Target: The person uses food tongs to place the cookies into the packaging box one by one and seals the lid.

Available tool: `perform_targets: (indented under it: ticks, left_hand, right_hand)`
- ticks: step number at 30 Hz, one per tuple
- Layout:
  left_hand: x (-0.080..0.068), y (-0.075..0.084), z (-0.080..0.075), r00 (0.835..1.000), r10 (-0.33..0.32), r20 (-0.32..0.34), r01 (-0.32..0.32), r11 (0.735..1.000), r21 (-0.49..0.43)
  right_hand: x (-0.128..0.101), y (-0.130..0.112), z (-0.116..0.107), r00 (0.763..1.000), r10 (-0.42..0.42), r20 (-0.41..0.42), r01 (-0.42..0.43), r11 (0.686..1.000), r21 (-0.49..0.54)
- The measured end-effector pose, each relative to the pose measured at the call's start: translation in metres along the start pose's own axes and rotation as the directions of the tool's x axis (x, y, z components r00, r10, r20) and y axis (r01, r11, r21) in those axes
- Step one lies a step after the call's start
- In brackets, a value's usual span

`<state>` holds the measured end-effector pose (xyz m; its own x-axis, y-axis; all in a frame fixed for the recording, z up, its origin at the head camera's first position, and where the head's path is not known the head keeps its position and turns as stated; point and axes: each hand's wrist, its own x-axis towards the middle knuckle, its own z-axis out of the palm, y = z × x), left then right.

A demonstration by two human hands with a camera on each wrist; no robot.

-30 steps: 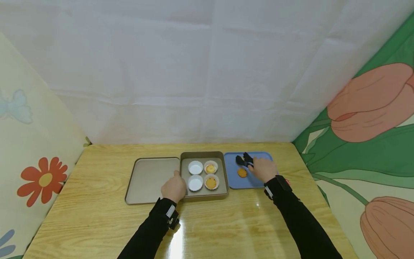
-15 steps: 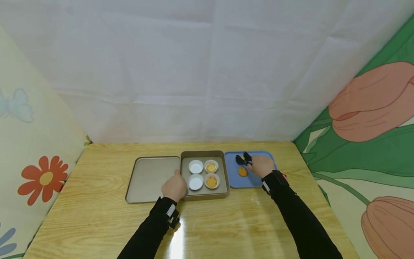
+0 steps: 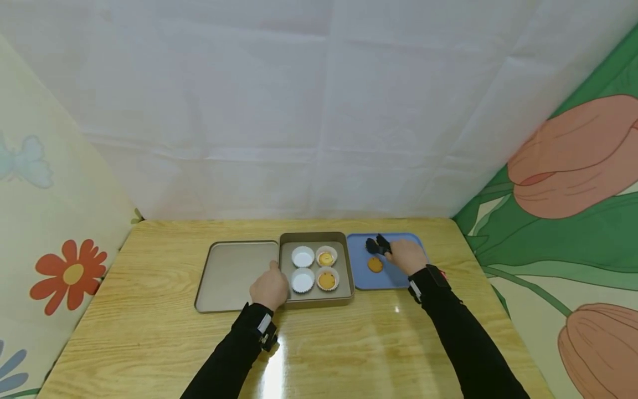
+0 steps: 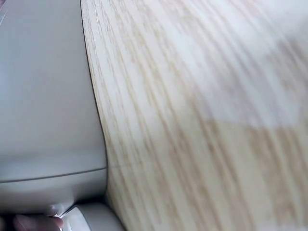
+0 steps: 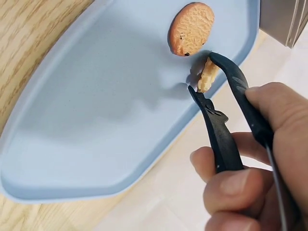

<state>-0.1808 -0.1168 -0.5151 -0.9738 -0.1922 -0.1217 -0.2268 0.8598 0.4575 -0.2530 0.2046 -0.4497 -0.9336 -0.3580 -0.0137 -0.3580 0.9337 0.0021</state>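
My right hand (image 3: 406, 256) grips black tongs (image 3: 376, 245) over the blue tray (image 3: 399, 277). In the right wrist view the tongs (image 5: 226, 120) pinch a small cookie (image 5: 208, 74) edge-on, just above the tray (image 5: 96, 110). Another round cookie (image 5: 191, 29) lies flat on the tray beside it, also seen from the head as a cookie (image 3: 375, 265). My left hand (image 3: 269, 288) holds the near left corner of the square baking tin (image 3: 344, 296). The tin has two empty white paper cups (image 3: 302, 256) and two cups with cookies (image 3: 326, 280).
A flat grey lid (image 3: 231, 274) lies left of the tin, touching it. Everything sits on a wooden table (image 3: 319, 343). White cloth hangs behind, and flowered panels stand at both sides. The left wrist view shows only the grey metal (image 4: 43, 96), bare wood and a fingertip (image 4: 33, 222).
My right hand with the tongs has drifted slightly right and back over the blue tray. My left hand stays on the tin.
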Motion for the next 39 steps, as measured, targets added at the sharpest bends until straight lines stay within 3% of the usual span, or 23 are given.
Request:
perform_targets:
  ticks: [8,17,23,28,33,39]
  left_hand:
    - [0.000,0.001,0.000,1.000,0.004,-0.017,-0.004,1.000,-0.001]
    - [0.000,0.000,0.001,1.000,0.000,-0.017,0.000,1.000,0.004]
    - [-0.001,-0.001,0.001,0.999,0.012,-0.042,-0.012,1.000,-0.002]
    - [0.001,-0.002,0.002,1.000,0.018,-0.020,-0.019,1.000,-0.006]
    - [0.000,-0.001,0.000,0.999,0.008,-0.037,-0.009,1.000,-0.008]
    - [0.000,0.001,0.003,0.999,-0.004,-0.047,0.004,1.000,-0.009]
  right_hand:
    - [-0.005,0.005,-0.006,1.000,-0.007,-0.021,0.009,0.997,0.080]
    - [-0.009,0.002,-0.021,0.985,-0.085,-0.151,0.090,0.996,0.029]
    - [-0.006,-0.029,-0.043,0.968,-0.153,-0.200,0.143,0.988,-0.065]
    - [0.000,-0.065,-0.052,0.967,-0.201,-0.159,0.196,0.980,-0.043]
    - [0.010,-0.098,-0.045,0.965,-0.241,-0.106,0.238,0.970,-0.038]
    - [0.018,-0.118,-0.026,0.948,-0.303,-0.099,0.295,0.951,-0.090]
